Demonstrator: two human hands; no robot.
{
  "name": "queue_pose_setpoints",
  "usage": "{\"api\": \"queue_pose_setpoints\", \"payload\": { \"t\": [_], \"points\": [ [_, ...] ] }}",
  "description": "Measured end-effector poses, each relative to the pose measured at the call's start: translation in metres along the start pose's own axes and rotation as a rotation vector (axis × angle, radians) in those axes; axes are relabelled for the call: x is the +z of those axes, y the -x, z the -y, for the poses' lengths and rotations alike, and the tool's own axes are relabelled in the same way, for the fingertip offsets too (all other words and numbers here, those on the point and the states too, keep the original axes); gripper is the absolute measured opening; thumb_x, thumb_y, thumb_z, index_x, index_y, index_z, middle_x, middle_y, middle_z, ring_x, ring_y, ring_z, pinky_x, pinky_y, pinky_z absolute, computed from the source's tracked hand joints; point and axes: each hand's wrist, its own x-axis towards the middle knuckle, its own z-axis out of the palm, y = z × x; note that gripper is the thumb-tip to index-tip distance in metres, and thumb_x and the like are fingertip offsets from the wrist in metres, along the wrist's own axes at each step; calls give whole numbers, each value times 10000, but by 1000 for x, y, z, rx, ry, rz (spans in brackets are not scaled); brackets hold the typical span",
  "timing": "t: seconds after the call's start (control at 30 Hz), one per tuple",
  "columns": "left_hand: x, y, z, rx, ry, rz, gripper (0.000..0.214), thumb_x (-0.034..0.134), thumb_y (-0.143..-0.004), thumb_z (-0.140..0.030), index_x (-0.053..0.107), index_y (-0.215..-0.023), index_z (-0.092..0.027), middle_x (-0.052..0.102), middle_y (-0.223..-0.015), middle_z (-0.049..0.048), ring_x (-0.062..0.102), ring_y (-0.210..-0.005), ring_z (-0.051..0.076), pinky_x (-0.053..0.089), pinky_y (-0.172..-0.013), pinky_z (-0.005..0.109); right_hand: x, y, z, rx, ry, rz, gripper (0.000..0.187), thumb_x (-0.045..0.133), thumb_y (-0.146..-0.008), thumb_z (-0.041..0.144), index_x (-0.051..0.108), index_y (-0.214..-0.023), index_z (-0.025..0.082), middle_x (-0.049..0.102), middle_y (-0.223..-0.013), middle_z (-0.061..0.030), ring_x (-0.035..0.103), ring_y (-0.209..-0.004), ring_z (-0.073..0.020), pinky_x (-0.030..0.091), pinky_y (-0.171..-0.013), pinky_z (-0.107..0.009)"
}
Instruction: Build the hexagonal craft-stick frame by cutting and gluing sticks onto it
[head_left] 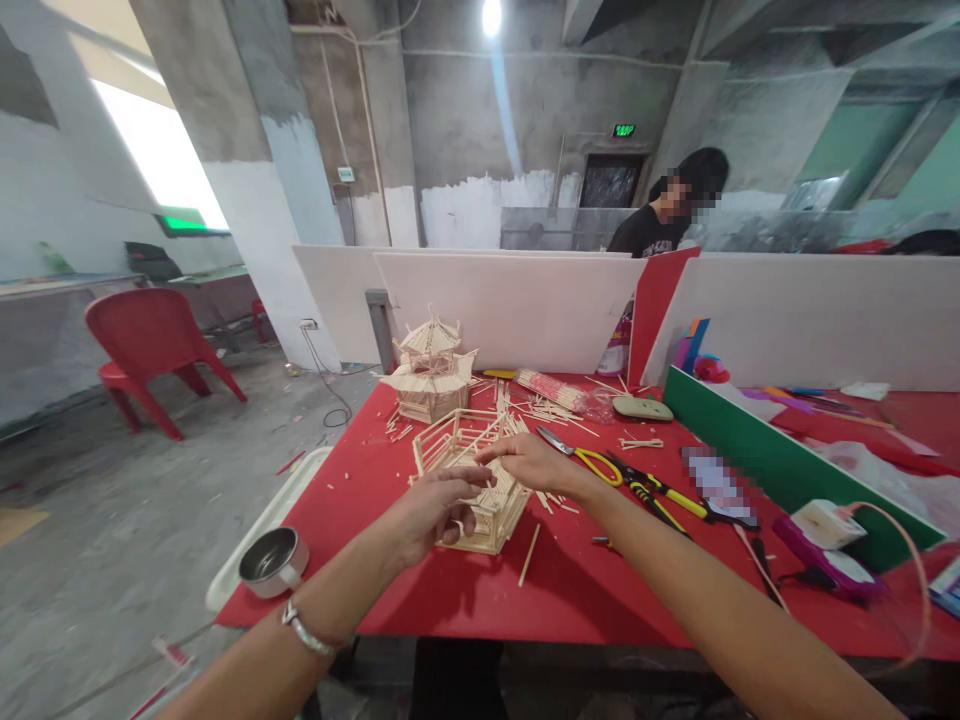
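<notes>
A model frame built of thin wooden sticks (469, 470) lies on the red table (420, 590) in front of me. My left hand (431, 510) rests on its near side, fingers curled round the frame's edge. My right hand (529, 462) lies over the frame's top right part, fingers bent down onto the sticks. A finished stick pagoda (430, 372) stands just behind the frame. Loose sticks (551, 405) are scattered around both.
Yellow-handled scissors (589, 458) and pliers (660, 492) lie right of my hand. A metal cup (271, 560) sits at the table's left corner on a white tray (281, 500). White partitions (517, 305) stand behind; a person (664, 215) sits beyond. A red chair (154, 345) stands left.
</notes>
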Motion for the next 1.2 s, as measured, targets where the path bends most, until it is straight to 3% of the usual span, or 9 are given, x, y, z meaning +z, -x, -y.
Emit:
{"api": "queue_pose_setpoints", "payload": {
  "t": [1.0,1.2],
  "points": [
    [2,2,0,14,-36,-21,300,593,-753,-170,666,-1044,-152,601,-1252,126,546,-428,33,249,-300,159,2,1,-2,-11,-22,-19,572,392,-652,105,754,-1086,190,739,-1110,-30,660,-1092,-196,465,-990,-324],
    [1,1,2,7,-38,-26,313,610,-748,-175,671,-1054,-158,621,-1150,108,563,-450,45,254,-307,156,3,-1,-4,-7,-31,-20,581,392,-656,99,752,-1099,202,739,-1112,-20,657,-1100,-188,458,-1000,-313]
  ]
}}
